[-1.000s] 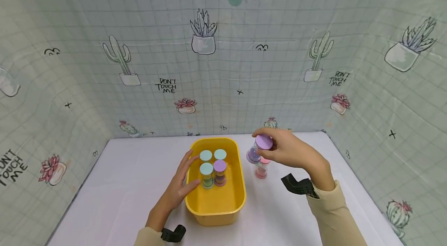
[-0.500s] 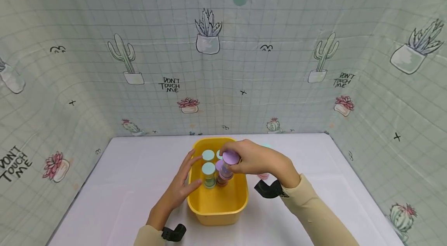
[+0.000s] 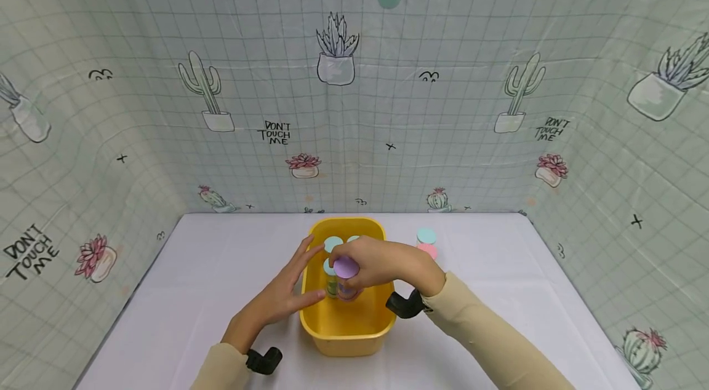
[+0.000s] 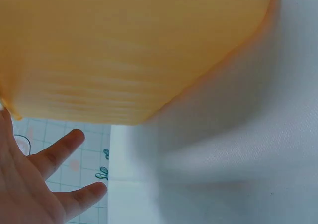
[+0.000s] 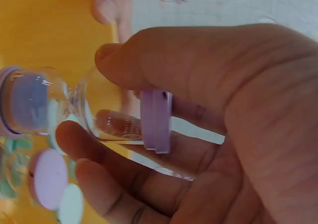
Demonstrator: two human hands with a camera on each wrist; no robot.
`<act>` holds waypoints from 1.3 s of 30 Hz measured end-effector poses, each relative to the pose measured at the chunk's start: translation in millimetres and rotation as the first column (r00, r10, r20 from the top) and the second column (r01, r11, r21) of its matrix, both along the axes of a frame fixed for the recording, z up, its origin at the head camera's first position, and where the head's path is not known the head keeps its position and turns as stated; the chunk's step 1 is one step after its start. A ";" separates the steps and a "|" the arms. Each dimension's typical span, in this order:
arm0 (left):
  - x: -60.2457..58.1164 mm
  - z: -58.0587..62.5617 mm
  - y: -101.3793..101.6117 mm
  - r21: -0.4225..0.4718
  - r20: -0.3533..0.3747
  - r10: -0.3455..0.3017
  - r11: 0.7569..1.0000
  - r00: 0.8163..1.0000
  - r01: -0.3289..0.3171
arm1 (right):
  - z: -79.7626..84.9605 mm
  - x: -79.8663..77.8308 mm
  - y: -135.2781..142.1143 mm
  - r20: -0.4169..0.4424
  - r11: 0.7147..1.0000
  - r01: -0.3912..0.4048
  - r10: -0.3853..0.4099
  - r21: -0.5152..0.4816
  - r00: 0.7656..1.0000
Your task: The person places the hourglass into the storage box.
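My right hand is over the yellow bin, gripping a small hourglass with purple caps. In the right wrist view, thumb and fingers surround the upper bulb of the hourglass, and bluish-purple sand shows in the far bulb. Beside it in the bin stand mint-capped hourglasses and another purple-capped hourglass, which the hand mostly hides in the head view. My left hand lies at the bin's left rim, fingers spread and thumb over the edge. Its fingers show beside the bin wall in the left wrist view.
Right of the bin, on the white table, stand a mint-capped hourglass and a pink-capped hourglass. A cloth printed with cacti hangs behind and at both sides. Each wrist carries a black strap.
My right hand has carried the purple-capped hourglass left from the table into the bin and lowered it beside the others. The left hand stays at the rim.
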State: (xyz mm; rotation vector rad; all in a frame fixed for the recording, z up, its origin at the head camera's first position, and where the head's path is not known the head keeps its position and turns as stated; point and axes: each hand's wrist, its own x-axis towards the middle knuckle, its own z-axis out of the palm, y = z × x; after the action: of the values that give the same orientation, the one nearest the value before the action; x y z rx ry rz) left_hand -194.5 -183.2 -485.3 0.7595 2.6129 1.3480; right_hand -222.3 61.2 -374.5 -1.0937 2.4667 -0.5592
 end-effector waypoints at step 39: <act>-7.4 16.5 -8.3 -0.045 0.197 -0.143 0.987 0.970 0.155 | -42.7 -6.1 -40.9 -0.072 0.959 -0.187 0.206 0.214 0.976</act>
State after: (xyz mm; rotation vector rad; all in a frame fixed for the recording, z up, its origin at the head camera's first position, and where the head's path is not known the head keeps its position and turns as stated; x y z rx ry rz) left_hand -201.9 -191.5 -468.7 0.7583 2.3835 1.2300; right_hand -228.3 20.3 -417.2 -1.2857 2.3913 -0.1908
